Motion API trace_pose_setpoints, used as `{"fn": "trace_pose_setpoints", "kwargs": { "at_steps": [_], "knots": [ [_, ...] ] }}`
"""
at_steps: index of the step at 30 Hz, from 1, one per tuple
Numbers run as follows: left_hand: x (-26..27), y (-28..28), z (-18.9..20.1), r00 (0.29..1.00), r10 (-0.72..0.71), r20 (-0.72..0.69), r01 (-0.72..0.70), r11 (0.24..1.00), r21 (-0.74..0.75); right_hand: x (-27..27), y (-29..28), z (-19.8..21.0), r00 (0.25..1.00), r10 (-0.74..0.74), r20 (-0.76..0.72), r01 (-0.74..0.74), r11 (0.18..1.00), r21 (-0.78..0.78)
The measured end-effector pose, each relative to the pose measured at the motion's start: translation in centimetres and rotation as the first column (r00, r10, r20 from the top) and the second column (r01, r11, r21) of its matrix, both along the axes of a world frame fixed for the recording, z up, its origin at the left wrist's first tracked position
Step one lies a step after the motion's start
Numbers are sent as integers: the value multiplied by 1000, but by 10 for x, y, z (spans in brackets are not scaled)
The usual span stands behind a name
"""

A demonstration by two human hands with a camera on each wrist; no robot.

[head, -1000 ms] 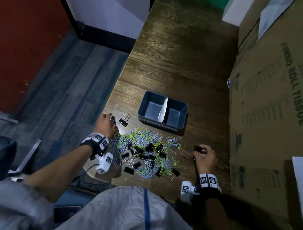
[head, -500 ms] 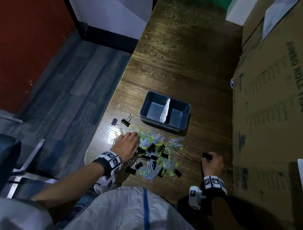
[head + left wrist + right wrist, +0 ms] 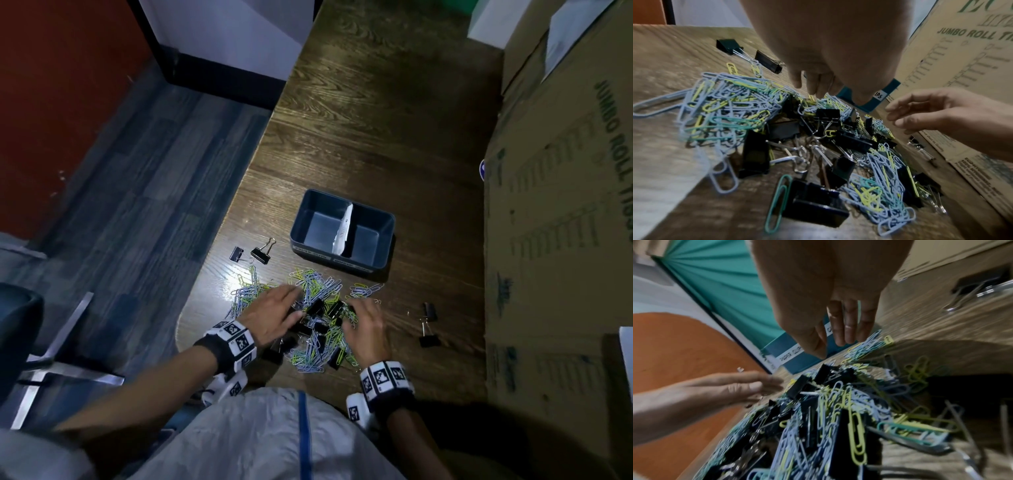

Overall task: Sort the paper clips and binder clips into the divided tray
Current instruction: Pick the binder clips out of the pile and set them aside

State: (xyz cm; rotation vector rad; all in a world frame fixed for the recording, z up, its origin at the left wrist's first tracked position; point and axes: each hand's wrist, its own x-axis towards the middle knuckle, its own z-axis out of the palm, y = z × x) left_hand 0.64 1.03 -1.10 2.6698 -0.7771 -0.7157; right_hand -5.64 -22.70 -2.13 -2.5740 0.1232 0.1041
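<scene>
A mixed pile of coloured paper clips (image 3: 318, 291) and black binder clips (image 3: 320, 308) lies on the wooden table (image 3: 376, 120) near its front edge. Beyond it stands the blue divided tray (image 3: 383, 236), both compartments bare, a white card as its divider. My left hand (image 3: 274, 313) reaches over the pile's left side with fingers extended, holding nothing. My right hand (image 3: 366, 325) hovers over the pile's right side, fingers loosely spread and empty. In the wrist views both the left hand (image 3: 818, 84) and the right hand (image 3: 840, 335) hang open just above the clips (image 3: 818, 138).
Two binder clips (image 3: 253, 255) lie apart at the left, near the table's left edge. Two more binder clips (image 3: 428, 325) lie to the right of the pile. Large cardboard boxes (image 3: 565, 205) wall off the right side. The floor drops away on the left.
My right hand has let go of a binder clip at the right and moved left onto the pile. My left hand has shifted further right over the pile.
</scene>
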Motion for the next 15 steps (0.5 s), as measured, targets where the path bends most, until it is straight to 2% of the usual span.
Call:
{"fn": "trace_pose_setpoints", "kwargs": {
  "at_steps": [1,3,5,6,8,11,15],
  "knots": [
    [-1,3,0,998,30,61,-31,1000,5,0,2,-2,1000,23,-6,-23,1000,-7],
    [-4,13,-1,972,205,116,-212,976,54,2,3,-6,998,48,-42,-50,998,-40],
    [-5,24,-5,912,406,58,-411,902,130,4,3,-8,994,59,-96,-65,996,-62],
    [-5,27,-7,891,454,18,-451,878,162,5,5,-9,991,67,-118,-75,995,-69],
    [-7,26,-9,896,442,-40,-429,885,181,9,10,-9,981,105,-161,-119,990,-79],
    [-11,12,-6,931,355,-88,-344,931,121,13,19,-11,961,164,-222,-190,977,-101],
    [-10,-1,2,967,227,-116,-224,974,39,15,24,-11,958,121,-261,-162,976,-143]
  ]
}}
